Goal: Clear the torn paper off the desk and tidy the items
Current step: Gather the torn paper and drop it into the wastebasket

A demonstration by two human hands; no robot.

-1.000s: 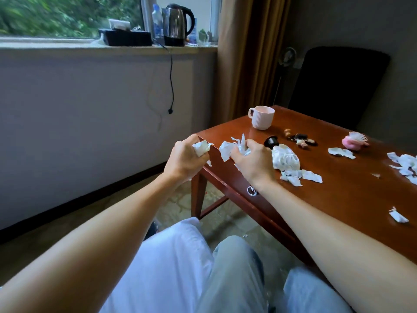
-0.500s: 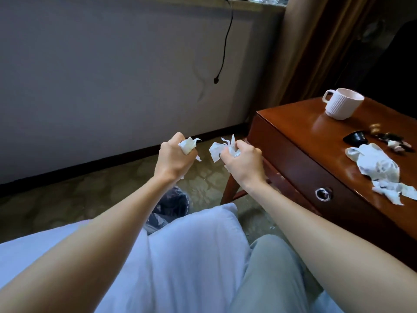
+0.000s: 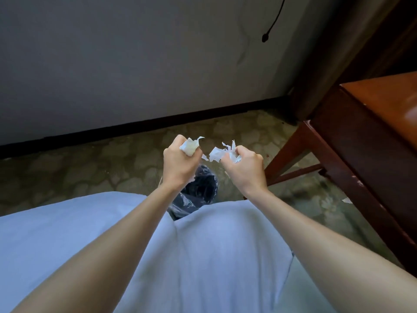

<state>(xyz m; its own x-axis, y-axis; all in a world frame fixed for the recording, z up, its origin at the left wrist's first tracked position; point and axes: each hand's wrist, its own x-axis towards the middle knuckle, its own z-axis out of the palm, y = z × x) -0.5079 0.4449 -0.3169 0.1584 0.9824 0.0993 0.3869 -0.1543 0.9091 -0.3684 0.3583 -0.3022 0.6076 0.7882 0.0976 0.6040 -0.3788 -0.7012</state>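
the left hand (image 3: 178, 164) and right hand (image 3: 244, 170) each clench torn paper (image 3: 190, 146) above the black-lined bin (image 3: 198, 190), apparently ready to drop it in.

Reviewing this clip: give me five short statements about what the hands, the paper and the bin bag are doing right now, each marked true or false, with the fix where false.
1. The left hand is closed around a wad of torn paper. True.
2. The right hand is empty. False: it grips torn paper scraps too.
3. A black bin bag lies on the floor below the hands. True.
4. The hands rest on the desk. False: they are held in the air beside the desk, over the floor.
5. The paper has already been dropped into the bag. False: both hands have their paper in a closed grip.
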